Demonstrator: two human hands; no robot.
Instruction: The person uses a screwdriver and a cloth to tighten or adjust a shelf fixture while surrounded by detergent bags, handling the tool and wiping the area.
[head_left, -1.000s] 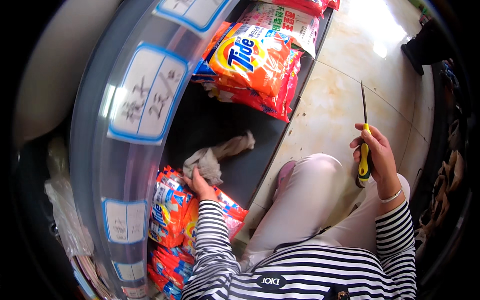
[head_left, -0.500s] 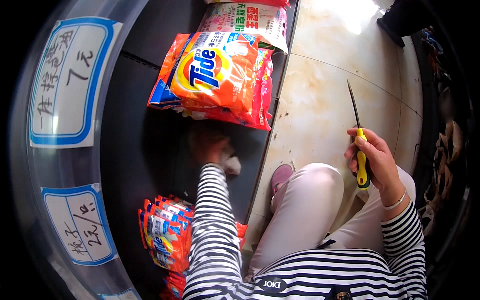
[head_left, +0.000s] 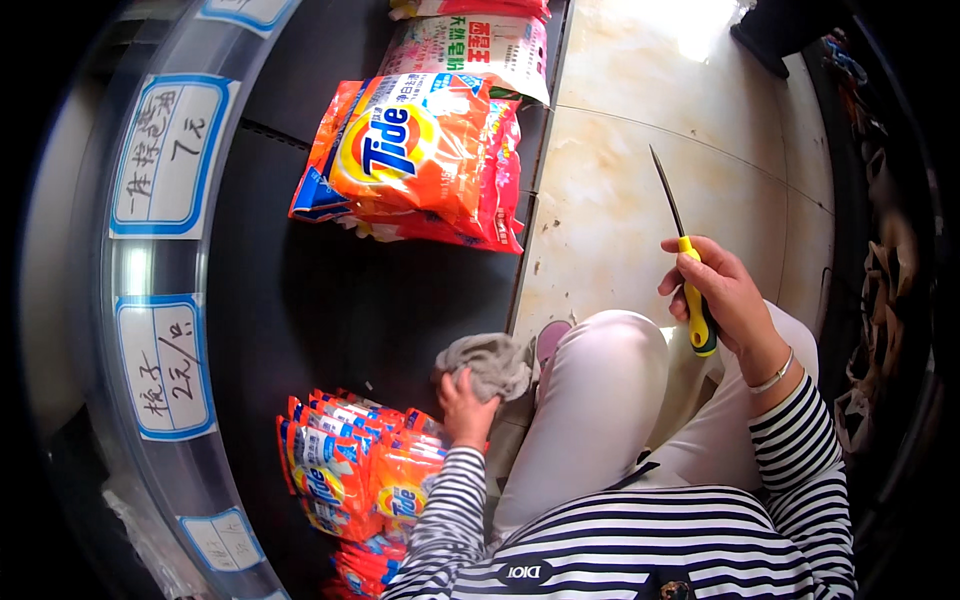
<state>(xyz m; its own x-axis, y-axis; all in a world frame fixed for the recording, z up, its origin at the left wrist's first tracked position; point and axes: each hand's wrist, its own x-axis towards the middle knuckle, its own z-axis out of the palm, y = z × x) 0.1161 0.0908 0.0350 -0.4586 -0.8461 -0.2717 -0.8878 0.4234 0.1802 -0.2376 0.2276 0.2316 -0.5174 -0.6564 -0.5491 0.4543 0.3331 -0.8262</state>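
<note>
A crumpled grey cloth [head_left: 488, 366] lies bunched at the front edge of the dark shelf [head_left: 400, 290]. My left hand [head_left: 466, 405] is closed on its near side, fingers pressed into the fabric. Out over the floor, my right hand [head_left: 728, 298] grips a screwdriver [head_left: 697, 312] by its yellow and black handle, the long thin shaft pointing up and away to the left. Just left of my left wrist stand small orange detergent packets [head_left: 340, 470], packed in rows. Farther off on the same shelf lies a stack of large orange detergent bags [head_left: 420, 160].
White and pink bags of washing powder [head_left: 470, 50] lie behind the orange stack. A clear rail with handwritten price labels [head_left: 165, 365] runs along the left. Tiled floor [head_left: 620, 200] spreads to the right, with my knees [head_left: 610, 370] close to the shelf. A dark shoe [head_left: 765, 50] shows at the far right.
My left hand has come back toward me and right to the shelf edge, bringing the cloth. My right hand has shifted slightly left, still gripping the screwdriver. The whole view has turned a little.
</note>
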